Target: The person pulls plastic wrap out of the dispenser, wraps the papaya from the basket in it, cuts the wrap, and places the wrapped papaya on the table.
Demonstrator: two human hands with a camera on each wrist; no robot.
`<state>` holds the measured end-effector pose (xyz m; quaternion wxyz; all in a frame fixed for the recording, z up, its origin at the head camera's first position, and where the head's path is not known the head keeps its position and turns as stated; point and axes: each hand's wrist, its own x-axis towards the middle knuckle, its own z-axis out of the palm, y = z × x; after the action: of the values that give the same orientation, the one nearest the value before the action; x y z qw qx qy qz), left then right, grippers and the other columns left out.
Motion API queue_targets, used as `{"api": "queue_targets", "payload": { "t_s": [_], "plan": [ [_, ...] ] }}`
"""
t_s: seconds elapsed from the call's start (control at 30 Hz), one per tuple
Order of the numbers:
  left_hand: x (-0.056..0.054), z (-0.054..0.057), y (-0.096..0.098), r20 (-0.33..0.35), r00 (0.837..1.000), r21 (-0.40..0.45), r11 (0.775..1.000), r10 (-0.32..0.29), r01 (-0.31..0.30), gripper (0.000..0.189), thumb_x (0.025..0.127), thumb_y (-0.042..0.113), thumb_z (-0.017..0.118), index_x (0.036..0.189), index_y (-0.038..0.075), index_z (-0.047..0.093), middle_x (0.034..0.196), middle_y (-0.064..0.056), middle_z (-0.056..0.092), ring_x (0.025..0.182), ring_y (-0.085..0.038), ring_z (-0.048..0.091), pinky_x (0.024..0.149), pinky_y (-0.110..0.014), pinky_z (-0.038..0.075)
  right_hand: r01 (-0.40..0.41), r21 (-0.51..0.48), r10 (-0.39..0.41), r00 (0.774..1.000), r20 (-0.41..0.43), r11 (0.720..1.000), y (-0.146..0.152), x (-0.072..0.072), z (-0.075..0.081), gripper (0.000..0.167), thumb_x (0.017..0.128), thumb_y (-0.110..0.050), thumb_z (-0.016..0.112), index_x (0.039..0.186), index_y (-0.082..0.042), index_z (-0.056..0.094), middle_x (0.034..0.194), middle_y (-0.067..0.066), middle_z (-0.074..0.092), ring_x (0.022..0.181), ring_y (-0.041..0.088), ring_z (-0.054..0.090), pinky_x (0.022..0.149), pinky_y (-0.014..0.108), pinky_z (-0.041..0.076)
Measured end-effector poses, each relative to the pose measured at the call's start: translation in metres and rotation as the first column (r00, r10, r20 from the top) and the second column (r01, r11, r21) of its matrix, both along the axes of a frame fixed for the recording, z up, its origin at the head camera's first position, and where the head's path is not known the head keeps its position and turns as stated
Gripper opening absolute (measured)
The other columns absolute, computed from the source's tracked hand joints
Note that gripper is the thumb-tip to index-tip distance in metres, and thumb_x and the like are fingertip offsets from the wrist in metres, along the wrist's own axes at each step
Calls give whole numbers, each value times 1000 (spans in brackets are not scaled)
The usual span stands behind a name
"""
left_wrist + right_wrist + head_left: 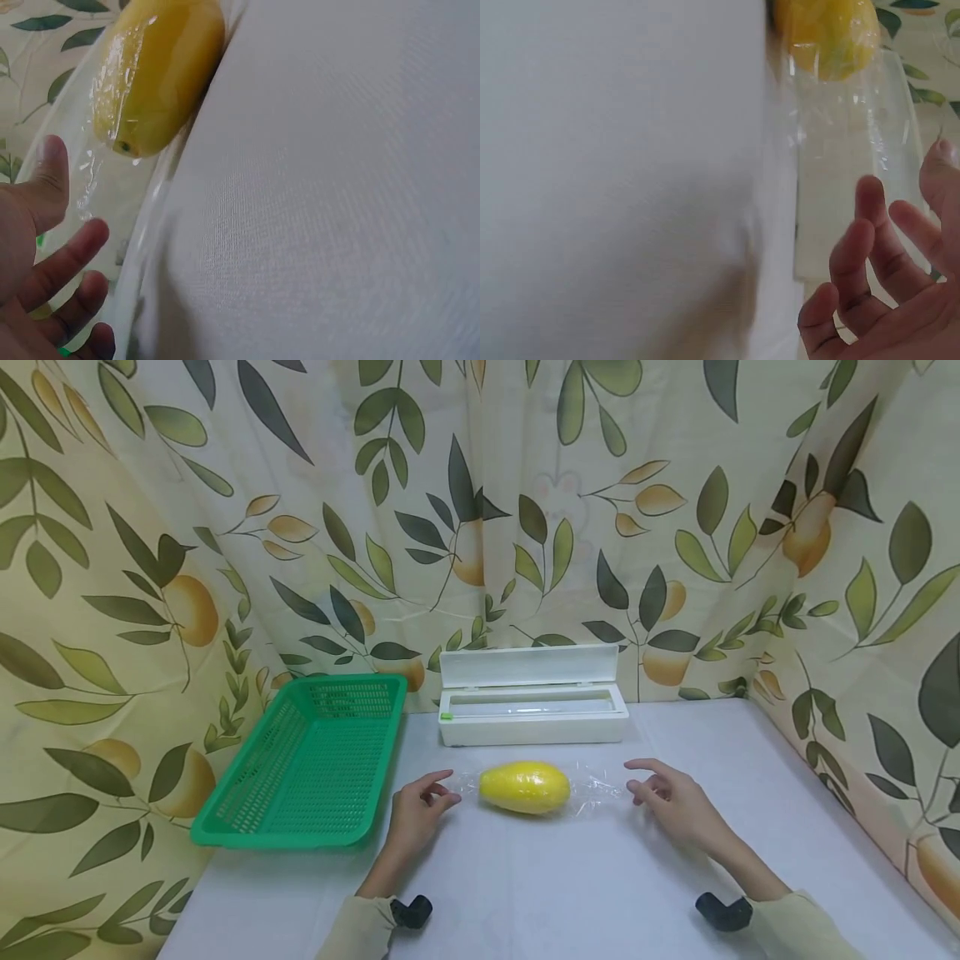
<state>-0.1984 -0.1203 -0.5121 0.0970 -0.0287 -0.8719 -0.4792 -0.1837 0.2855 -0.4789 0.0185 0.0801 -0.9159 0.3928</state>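
Note:
A yellow oblong fruit, wrapped in clear plastic film, lies sideways on the white table. Loose film sticks out past both of its ends. My left hand is at the film's left end, thumb and fingers spread apart in the left wrist view with nothing gripped between them. On the other side, my right hand is by the film's right end; its fingers are loosely bent and the thumb stands away from them. Both hands are a short way from the fruit itself.
Behind the fruit stands a white cling film dispenser with its lid raised and a green slider at its left. A green plastic basket sits at the left. Leaf-patterned curtain hangs around the table's back and sides.

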Motion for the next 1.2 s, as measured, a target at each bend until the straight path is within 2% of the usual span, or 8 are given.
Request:
{"api": "queue_targets", "payload": {
  "t_s": [0.2,0.33,0.43,0.63,0.8,0.9,1.03,1.2],
  "plan": [
    [0,7,8,-117,993,-49,999,8,-14,43,83,21,87,123,13,73,90,-3,68,71,-17,55,61,-23,44,26,45,-21,995,-99,999,-5,-10,20,39,100,-26,69,135,-9,62,94,7,71,80,22,63,63,28,50],
    [1,15,15,-228,973,-75,996,23,-41,42,81,20,89,120,12,75,95,-11,68,70,-22,57,63,-25,44,-27,75,38,986,-160,997,-17,-21,34,37,99,-24,71,132,-10,64,100,7,72,85,20,64,68,29,53],
    [2,21,22,-275,961,-62,997,23,-42,42,81,19,90,120,12,74,96,-12,67,71,-26,58,64,-27,45,-74,95,91,976,-199,993,-27,-32,43,35,97,-20,73,131,-10,66,101,6,71,89,22,66,73,31,54],
    [4,30,36,-256,967,-30,999,-17,10,43,84,18,87,124,14,72,102,-12,67,79,-31,60,67,-26,47,-176,92,191,959,-208,980,-45,-52,54,31,97,-14,71,128,-9,67,105,5,73,96,25,68,81,39,58],
    [8,32,51,-279,960,-3,1000,-21,21,40,84,16,87,122,14,72,100,-9,67,76,-28,61,66,-27,51,-285,61,291,941,-170,957,-58,-64,54,30,97,-12,71,126,-7,68,114,12,73,100,27,69,85,43,59],
    [11,32,62,-271,962,24,999,-19,27,39,85,17,87,121,14,72,101,-9,67,75,-24,63,67,-29,55,-340,58,345,928,-137,938,-66,-69,53,29,97,-11,72,126,-7,69,119,15,71,102,28,69,87,44,59],
    [14,31,78,-242,970,59,998,-7,22,37,84,18,87,117,13,73,99,-8,66,74,-18,65,67,-28,57,-426,67,431,898,-91,902,-78,-75,52,29,98,-9,70,126,-6,69,124,14,70,108,31,69,92,46,58],
    [16,25,91,-219,976,60,998,3,10,34,83,17,87,113,10,74,100,-8,64,76,-20,64,69,-29,57,-534,82,538,841,-49,842,-90,-83,49,30,100,-6,66,129,-6,68,131,14,68,116,38,66,97,50,55]
  ]
}}
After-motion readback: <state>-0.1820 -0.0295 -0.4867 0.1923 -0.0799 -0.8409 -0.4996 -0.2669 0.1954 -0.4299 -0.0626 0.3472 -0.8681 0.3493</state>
